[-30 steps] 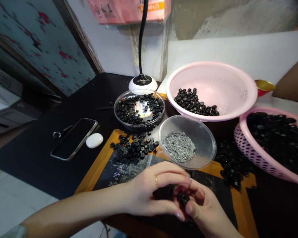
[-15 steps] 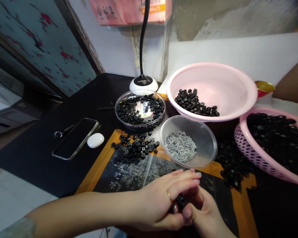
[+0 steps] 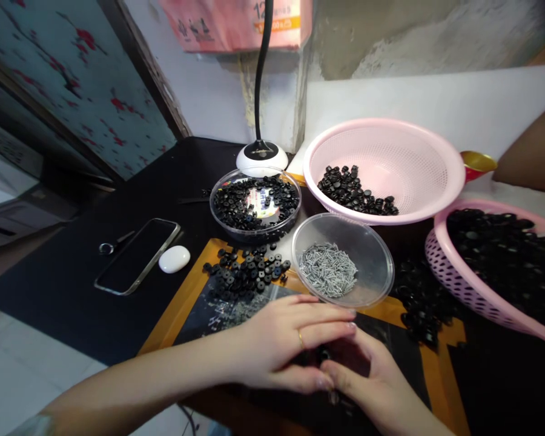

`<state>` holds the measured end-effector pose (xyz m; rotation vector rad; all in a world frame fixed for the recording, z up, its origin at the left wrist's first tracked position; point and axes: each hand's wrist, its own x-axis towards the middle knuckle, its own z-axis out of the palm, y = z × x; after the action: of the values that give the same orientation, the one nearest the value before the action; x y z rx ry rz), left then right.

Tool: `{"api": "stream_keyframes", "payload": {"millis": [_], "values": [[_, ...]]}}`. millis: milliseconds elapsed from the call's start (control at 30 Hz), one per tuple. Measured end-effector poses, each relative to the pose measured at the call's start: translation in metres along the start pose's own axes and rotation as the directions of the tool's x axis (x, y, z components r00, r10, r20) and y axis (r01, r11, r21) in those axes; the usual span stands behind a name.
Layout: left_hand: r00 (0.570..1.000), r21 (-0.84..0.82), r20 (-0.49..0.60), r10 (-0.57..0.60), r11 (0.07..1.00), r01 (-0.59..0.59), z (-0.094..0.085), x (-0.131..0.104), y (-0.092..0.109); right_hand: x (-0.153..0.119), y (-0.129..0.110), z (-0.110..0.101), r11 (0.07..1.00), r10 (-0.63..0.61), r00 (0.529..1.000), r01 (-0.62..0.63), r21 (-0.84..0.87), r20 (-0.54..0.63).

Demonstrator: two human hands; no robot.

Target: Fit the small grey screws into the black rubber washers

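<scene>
My left hand (image 3: 286, 342), with a gold ring, arches over my right hand (image 3: 375, 372), and the fingertips of both meet above the mat. Between the thumbs and fingers a small black plastic part (image 3: 321, 353) shows only in part; the hands cover the rest. Just below the thumb tips is a small shiny piece (image 3: 333, 396), too blurred to name. Beyond the hands lies a pile of small black discs with centre holes (image 3: 249, 272). A clear round lid (image 3: 376, 266) holds a heap of short metal pins (image 3: 329, 269).
A clear dish (image 3: 218, 221) of black pieces stands before the lamp base (image 3: 262, 156). At right are two pink baskets (image 3: 418, 157) with black parts, and loose black parts (image 3: 422, 309) beside them. A phone (image 3: 138, 257) and a white oval object (image 3: 174, 259) lie left.
Both hands have shifted slightly, the left a little up and to the left. The black part, plainer before, is now more covered, and a shiny piece shows below the thumbs.
</scene>
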<state>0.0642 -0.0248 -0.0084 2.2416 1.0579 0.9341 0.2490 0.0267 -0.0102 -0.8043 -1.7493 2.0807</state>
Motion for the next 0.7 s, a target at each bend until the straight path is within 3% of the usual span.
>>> {"api": "stream_keyframes", "payload": {"millis": [67,100,167,233,333,467,700], "values": [[0.996,0.098,-0.086,-0.030,0.994,0.039,-0.015,-0.002,-0.006,0.000,-0.004,-0.010,0.951,-0.052,0.999,0.047,-0.306,-0.010],[0.985,0.177,-0.164,-0.060,0.980,0.090,-0.022,-0.003,-0.009,0.000,-0.004,-0.017,0.882,-0.125,0.992,0.100,-0.461,-0.024],[0.953,0.360,-0.243,-0.181,0.895,0.262,-0.033,-0.005,-0.016,-0.001,0.000,-0.030,0.676,-0.313,0.949,0.196,-0.711,-0.036],[0.932,0.509,-0.240,-0.272,0.783,0.359,-0.039,-0.006,-0.022,0.000,0.006,-0.042,0.488,-0.410,0.912,0.193,-0.851,-0.029],[0.929,0.637,-0.138,-0.343,0.688,0.348,-0.040,-0.007,-0.032,0.001,0.012,-0.052,0.336,-0.397,0.915,0.073,-0.939,-0.071],[0.935,0.679,-0.057,-0.350,0.673,0.294,-0.034,-0.009,-0.039,0.000,0.009,-0.049,0.180,-0.476,0.875,0.001,-0.984,-0.087],[0.955,0.474,-0.053,-0.292,0.835,0.282,-0.026,-0.005,-0.030,0.007,0.013,-0.021,0.123,-0.582,0.791,0.315,-0.941,0.188]]}}
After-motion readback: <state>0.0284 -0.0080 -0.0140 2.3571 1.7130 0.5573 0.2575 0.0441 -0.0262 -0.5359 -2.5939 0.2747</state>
